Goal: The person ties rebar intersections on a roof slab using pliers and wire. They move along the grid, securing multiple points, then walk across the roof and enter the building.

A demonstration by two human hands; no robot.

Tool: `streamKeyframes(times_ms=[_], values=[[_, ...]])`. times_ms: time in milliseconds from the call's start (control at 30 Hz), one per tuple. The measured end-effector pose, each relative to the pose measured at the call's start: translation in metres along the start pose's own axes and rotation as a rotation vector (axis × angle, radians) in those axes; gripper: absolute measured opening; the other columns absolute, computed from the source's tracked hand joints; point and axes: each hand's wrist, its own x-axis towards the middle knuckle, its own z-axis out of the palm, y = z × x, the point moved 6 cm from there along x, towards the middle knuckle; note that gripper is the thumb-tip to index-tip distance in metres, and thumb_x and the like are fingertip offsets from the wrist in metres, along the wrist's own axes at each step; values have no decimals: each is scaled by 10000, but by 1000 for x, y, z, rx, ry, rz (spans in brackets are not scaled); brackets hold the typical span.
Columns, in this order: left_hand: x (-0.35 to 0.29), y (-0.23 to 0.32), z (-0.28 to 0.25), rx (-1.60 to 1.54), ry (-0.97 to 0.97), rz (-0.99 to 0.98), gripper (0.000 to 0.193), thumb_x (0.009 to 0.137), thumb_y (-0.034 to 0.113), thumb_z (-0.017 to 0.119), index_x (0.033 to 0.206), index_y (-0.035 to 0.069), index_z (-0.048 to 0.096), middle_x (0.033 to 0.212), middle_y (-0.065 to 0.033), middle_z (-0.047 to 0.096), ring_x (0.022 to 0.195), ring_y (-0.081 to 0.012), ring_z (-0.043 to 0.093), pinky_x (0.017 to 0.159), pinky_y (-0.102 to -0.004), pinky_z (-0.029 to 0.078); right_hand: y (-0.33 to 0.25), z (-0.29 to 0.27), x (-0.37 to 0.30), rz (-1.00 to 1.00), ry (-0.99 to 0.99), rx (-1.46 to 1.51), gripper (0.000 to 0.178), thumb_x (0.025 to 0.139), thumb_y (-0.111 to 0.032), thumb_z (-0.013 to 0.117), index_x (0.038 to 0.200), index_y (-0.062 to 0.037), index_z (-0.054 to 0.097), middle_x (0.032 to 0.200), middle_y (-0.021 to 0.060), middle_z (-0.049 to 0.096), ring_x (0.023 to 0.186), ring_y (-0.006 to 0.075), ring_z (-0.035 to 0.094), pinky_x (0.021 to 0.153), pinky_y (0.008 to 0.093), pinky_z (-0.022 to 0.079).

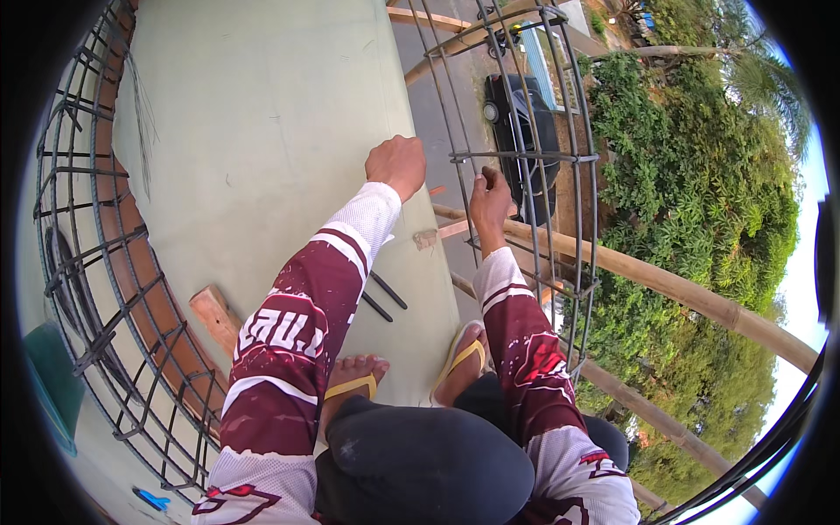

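A cage of steel bars [581, 105] bound by square stirrups [560, 158] runs along my right side. My right hand [492, 206] is beside its nearest long bar, just below a stirrup, thumb and fingers pinched together; anything between them is too small to make out. My left hand [398, 166] is closed in a fist over the pale slab, left of the cage. Its fingers face away, so whatever it may hold is hidden. Two dark rods, like tool handles [389, 290], lie on the slab, partly behind my left forearm.
I crouch in yellow-strapped sandals [462, 357] on the pale slab [262, 96], near its right edge. Beyond lie a drop, bamboo poles [700, 289], a black car [525, 131] on the road and trees. Another bar cage [92, 206] and a wood block [214, 317] are at left.
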Motion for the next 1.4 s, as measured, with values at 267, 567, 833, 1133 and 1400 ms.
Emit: streamKeyframes(times_ms=[267,567,833,1133,1400], values=[[26,11,21,-68,45,104,175,838,79,589,941,-21,689,907,-235,698,881,-411,693,764,-476,559,24,28,28,174,-93,461,279,990,-48,487,1213,69,606,1083,140,685,669,141,629,620,289,534],[1,-7,42,-218,76,27,135,829,87,629,803,-33,684,817,-243,697,772,-407,702,685,-467,562,1,51,50,380,-220,646,336,1016,-221,574,1202,57,603,1017,110,711,507,59,488,436,210,409],[-8,-9,48,-263,78,39,190,866,116,621,785,-52,655,766,-253,668,741,-419,677,671,-478,543,2,61,63,434,-422,766,312,987,-224,629,1176,23,614,1019,97,712,469,31,422,407,196,358],[25,1,50,-233,106,134,171,823,72,581,843,-25,720,784,-269,670,742,-434,666,698,-495,542,-9,63,61,439,-392,819,420,958,-179,662,1315,-50,481,1075,98,694,516,31,477,398,187,336],[28,5,61,-300,156,165,149,822,106,633,841,-21,710,773,-260,672,756,-439,669,718,-498,543,-9,64,62,403,-296,798,415,970,-135,625,1334,-52,445,1131,115,689,545,45,505,398,191,337]])
